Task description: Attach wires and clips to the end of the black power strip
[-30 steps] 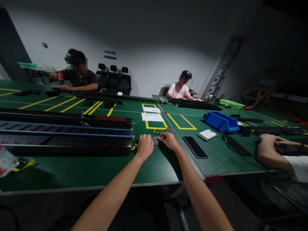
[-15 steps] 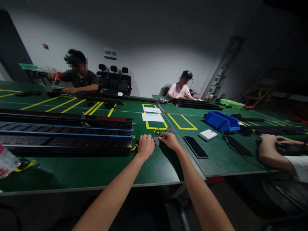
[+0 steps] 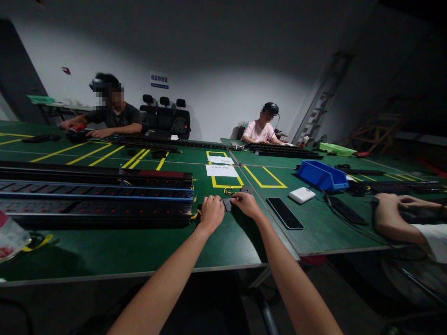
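The left hand [image 3: 212,212] and right hand [image 3: 247,204] pinch a small grey plate [image 3: 227,204], its heading and long axis unclear.

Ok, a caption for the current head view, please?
Bare left hand and bare right hand handle a small flat grey plate at a green table.
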`<state>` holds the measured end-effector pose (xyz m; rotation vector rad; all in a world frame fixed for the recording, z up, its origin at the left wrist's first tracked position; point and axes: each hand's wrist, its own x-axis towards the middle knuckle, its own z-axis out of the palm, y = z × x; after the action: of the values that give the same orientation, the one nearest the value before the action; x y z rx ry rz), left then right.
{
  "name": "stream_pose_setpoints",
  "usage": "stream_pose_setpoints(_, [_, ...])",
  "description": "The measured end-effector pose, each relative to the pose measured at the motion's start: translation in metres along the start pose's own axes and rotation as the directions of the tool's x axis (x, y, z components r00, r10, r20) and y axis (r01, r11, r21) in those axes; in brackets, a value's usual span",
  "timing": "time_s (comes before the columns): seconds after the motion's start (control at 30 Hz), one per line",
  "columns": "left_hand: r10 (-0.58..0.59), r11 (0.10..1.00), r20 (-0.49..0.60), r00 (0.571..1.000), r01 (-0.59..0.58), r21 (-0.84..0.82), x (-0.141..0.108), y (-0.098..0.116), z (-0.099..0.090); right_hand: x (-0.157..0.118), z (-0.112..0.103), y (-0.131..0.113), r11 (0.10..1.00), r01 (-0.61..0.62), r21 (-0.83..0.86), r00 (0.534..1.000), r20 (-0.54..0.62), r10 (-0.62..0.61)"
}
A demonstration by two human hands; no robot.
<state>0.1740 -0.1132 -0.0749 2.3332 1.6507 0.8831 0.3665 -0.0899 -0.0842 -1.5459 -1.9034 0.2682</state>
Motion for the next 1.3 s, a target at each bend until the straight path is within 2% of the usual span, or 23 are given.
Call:
stream_pose_setpoints(0.63, [0.038,0.994,0.036,0.999,-0.034,-0.100,0.003,-0.006,0.002,0.001,0.001,0.006,1.000,0.021,-0.008,1.000,-0.007,-0.021])
stream_pose_setpoints(0.87, [0.003,0.993,-0.009,1.000,-0.004,-0.117,0.001,-0.004,-0.001,0.001,-0.002,0.003,1.000,0.013,-0.008,1.000,0.004,-0.013])
stream_pose_setpoints(1.03, [0.011,0.990,0.044,0.999,-0.005,-0.140,0.002,-0.003,-0.003,-0.001,-0.007,0.003,1.000,-0.026,0.017,1.000,0.012,0.026])
stream_pose_setpoints(1.1, [-0.003,0.990,0.045,0.999,0.009,-0.137,0.002,-0.002,-0.004,-0.002,-0.009,0.003,0.999,-0.042,0.030,0.999,0.020,0.041])
stream_pose_setpoints(1.23, [-0.102,0.993,-0.038,0.994,0.099,-0.065,0.002,0.000,-0.004,-0.002,-0.012,0.006,0.997,-0.062,0.055,0.997,0.056,0.058])
stream_pose_setpoints(1.3, [-0.115,0.993,-0.045,0.992,0.113,-0.044,0.002,0.000,-0.003,-0.002,-0.013,0.008,0.995,-0.054,0.083,0.995,0.090,0.046])
